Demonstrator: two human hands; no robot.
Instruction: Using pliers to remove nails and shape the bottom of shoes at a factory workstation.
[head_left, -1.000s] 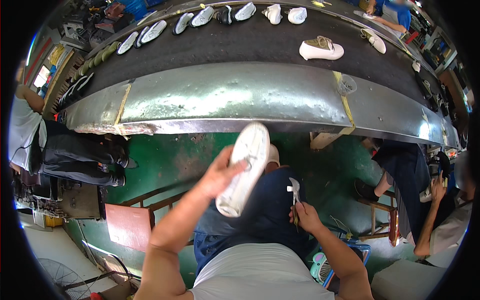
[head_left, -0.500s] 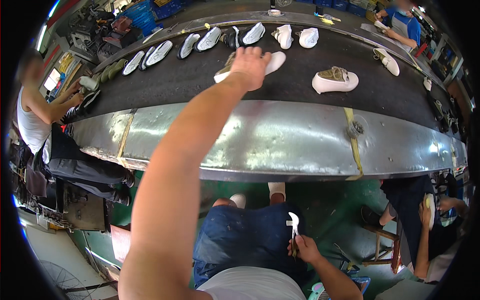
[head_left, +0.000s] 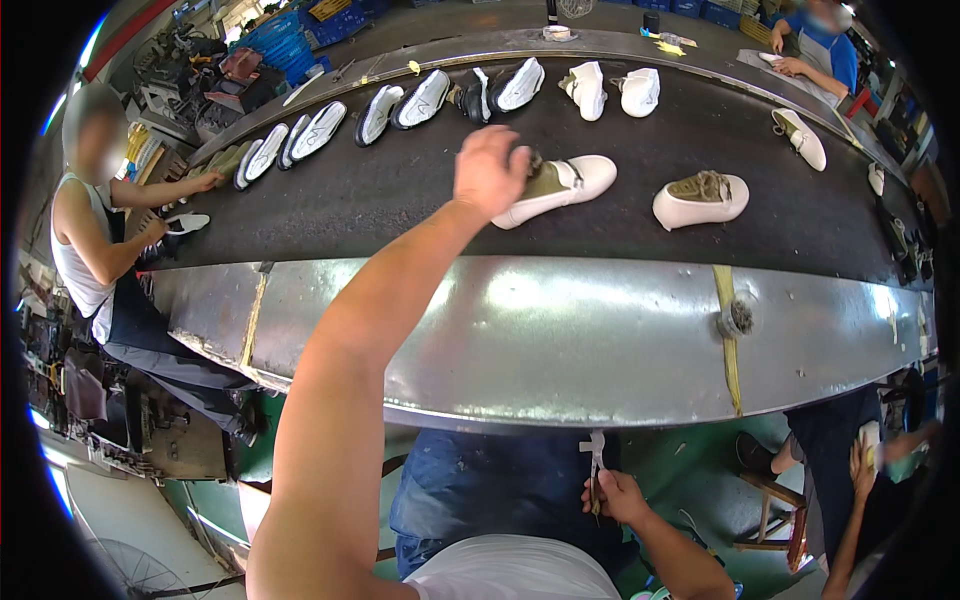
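My left hand point(head_left: 490, 175) reaches over a black belt point(head_left: 380, 190), at the heel end of a white shoe point(head_left: 580, 182) with an olive inside and a small strap. Its fingers are loosely bent, with the thumb apart, and I see nothing held; whether it still touches the heel I cannot tell. To the right lies a similar white shoe point(head_left: 725, 203) with a crumpled olive upper. Low in front of my lap, my right hand point(head_left: 615, 497) grips metal lasting pincers point(head_left: 597, 455) by the handles, curved head upward.
A dented metal ledge point(head_left: 560, 340) runs between me and the belt, with a round cup point(head_left: 738, 318) on it. White-soled shoes point(head_left: 420, 100) line the belt's far side. People work at the left point(head_left: 90, 220), far right point(head_left: 825, 55) and near right. A wooden stool point(head_left: 770, 510) stands at right.
My left hand has come off the top of the white shoe to its heel end. That shoe sits slightly nearer and further right. The view has shifted; my right hand still grips the pincers.
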